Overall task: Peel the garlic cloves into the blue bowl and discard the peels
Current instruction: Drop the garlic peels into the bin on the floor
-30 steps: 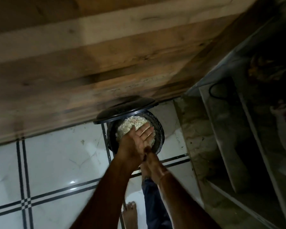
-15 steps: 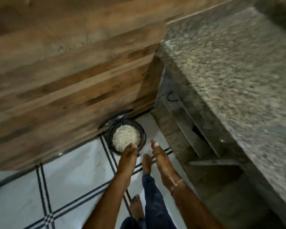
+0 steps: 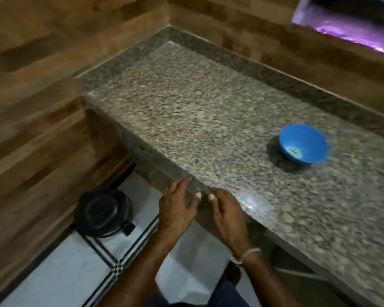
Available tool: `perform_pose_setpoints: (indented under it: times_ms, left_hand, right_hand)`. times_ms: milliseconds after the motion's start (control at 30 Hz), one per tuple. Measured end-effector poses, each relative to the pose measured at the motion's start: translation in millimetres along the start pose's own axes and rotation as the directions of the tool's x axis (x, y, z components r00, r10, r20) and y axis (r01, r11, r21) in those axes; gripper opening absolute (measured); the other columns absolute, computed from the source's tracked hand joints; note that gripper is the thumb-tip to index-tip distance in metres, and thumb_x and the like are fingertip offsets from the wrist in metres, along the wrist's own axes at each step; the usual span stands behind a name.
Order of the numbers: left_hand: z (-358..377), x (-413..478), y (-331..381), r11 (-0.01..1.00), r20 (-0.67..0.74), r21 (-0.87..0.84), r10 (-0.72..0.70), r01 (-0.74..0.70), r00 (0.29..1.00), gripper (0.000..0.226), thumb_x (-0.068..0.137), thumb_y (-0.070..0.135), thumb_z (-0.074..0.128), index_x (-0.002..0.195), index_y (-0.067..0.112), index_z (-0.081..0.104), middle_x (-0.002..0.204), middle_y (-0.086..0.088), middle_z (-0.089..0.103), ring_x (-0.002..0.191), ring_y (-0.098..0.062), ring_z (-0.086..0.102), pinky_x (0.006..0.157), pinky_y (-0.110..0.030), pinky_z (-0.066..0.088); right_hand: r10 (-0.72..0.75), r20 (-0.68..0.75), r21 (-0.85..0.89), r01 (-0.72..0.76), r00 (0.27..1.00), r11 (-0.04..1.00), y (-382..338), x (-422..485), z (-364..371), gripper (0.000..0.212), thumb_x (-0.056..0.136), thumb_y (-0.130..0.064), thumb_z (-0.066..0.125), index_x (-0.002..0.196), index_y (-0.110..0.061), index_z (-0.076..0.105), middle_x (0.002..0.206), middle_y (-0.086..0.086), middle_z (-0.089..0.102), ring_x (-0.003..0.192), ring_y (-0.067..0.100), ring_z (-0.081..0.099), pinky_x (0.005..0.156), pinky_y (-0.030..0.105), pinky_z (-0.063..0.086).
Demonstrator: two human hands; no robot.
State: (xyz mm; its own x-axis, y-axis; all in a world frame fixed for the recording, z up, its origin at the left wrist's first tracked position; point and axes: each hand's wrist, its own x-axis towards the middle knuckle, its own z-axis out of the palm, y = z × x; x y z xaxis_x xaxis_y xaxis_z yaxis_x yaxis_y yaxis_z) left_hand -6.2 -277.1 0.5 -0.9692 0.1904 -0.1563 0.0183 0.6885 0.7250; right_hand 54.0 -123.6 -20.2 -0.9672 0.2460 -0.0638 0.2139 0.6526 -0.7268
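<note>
Granite tabletop (image 3: 197, 118), speckled grey and brown, runs from the near right into the far corner. There a raised granite lip meets the wood-panelled wall (image 3: 31, 107). Its left end and front edge are square and drop straight to the floor (image 3: 53, 273), which is white tile crossed by dark lines.

Blue bowl (image 3: 303, 147) stands upright on the tabletop toward the right rear, near the back lip but apart from it, and well back from the front edge. A pale patch lies in its bottom; blur prevents saying what it is. Bare granite stretches from the bowl to the left end and forward to the front edge.

Left hand (image 3: 177, 209) and right hand (image 3: 226, 214) sit side by side at the front edge, thumbs nearly meeting. Both have fingers loosely extended and grip nothing. The left fingertips lie along the edge, but contact cannot be confirmed. A thread band (image 3: 246, 255) circles the right wrist.

Black round bin (image 3: 103, 212), lid on, stands on the floor below the tabletop's left end, close to the foot of the wall and well apart from the bowl.
</note>
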Motion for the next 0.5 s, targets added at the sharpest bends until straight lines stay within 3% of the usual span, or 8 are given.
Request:
perform_pose_setpoints:
  times_ms: [100,200,400,500]
  left_hand:
    - [53.5,6.1,48.3,0.998,0.084,-0.027,0.050,-0.048,0.995,0.048,0.098,0.034,0.065,0.144,0.024,0.054,0.151,0.001,0.050,0.139,-0.021,0.045,0.113,-0.044,0.042]
    - [108.5,12.6,95.0,0.997,0.147,-0.036,0.067,-0.063,0.987,0.049,0.097,0.030,0.067,0.144,0.022,0.055,0.149,-0.002,0.051,0.137,-0.022,0.048,0.112,-0.044,0.044]
    - [173.8,25.5,142.7,0.991,0.191,0.022,0.126,-0.133,0.973,0.044,0.093,0.032,0.072,0.136,0.024,0.062,0.137,-0.002,0.059,0.123,-0.023,0.058,0.100,-0.043,0.052]
    - [193.4,31.9,152.2,0.991,0.191,0.037,0.121,-0.131,0.974,0.040,0.092,0.030,0.074,0.131,0.022,0.065,0.128,-0.001,0.061,0.109,-0.020,0.065,0.093,-0.040,0.056]
  right_hand:
    - [0.060,-0.108,-0.032,-0.064,0.992,0.997,56.0,-3.7,-46.0,0.037,0.111,-0.039,0.043,0.135,-0.023,0.067,0.134,-0.003,0.067,0.124,0.016,0.059,0.102,0.024,0.041]
    - [0.105,-0.176,-0.063,-0.118,0.979,0.991,111.4,-8.7,-101.9,0.039,0.109,-0.042,0.043,0.128,-0.021,0.070,0.128,-0.002,0.071,0.119,0.019,0.063,0.099,0.033,0.048]
    - [0.193,-0.213,-0.070,-0.212,0.958,0.975,162.9,-7.0,-157.1,0.054,0.104,-0.051,0.038,0.129,-0.017,0.071,0.129,0.003,0.071,0.120,0.025,0.063,0.099,0.039,0.050]
    - [0.225,-0.196,-0.072,-0.243,0.955,0.967,184.0,-8.7,-168.7,0.046,0.108,-0.048,0.044,0.133,-0.018,0.069,0.132,0.002,0.068,0.123,0.023,0.061,0.100,0.038,0.050]
